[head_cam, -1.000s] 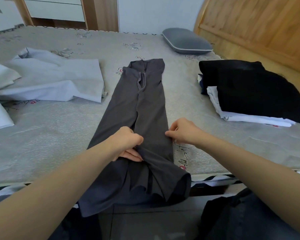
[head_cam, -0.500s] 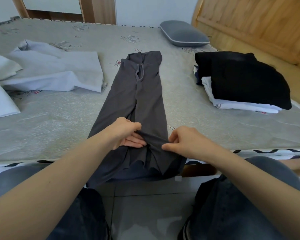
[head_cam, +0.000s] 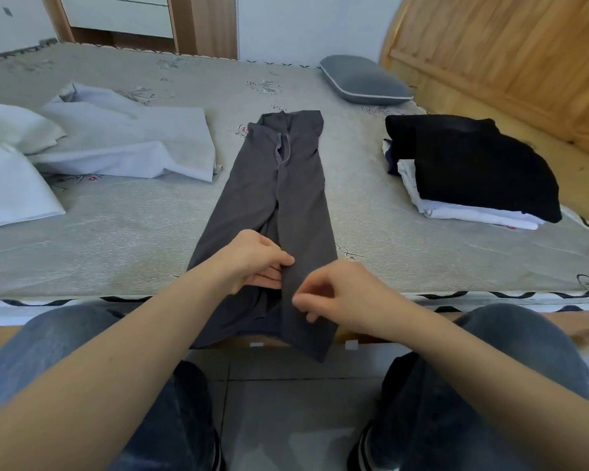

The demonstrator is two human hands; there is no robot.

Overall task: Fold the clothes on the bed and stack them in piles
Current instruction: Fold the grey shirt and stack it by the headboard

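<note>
Dark grey trousers (head_cam: 296, 198) lie lengthwise down the middle of the bed (head_cam: 133, 253), waistband far, leg ends hanging over the near edge. My left hand (head_cam: 252, 263) grips the inner fold of the legs near the bed's edge. My right hand (head_cam: 334, 297) pinches the right leg's outer edge just below the mattress edge. A folded pile, black garment (head_cam: 480, 168) on top of white ones (head_cam: 463, 212), sits at the right of the bed. Unfolded pale grey and white clothes (head_cam: 126, 144) lie at the left.
A grey pillow (head_cam: 364, 81) rests at the far end by the wooden headboard (head_cam: 507, 59). My knees in blue jeans frame the tiled floor (head_cam: 286, 419) below the bed edge. A white cushion or cloth (head_cam: 7, 185) lies at the far left.
My right hand has slid down and toward me along the right trouser leg, past the bed's edge. The view has tilted down and back; my left hand keeps its grip.
</note>
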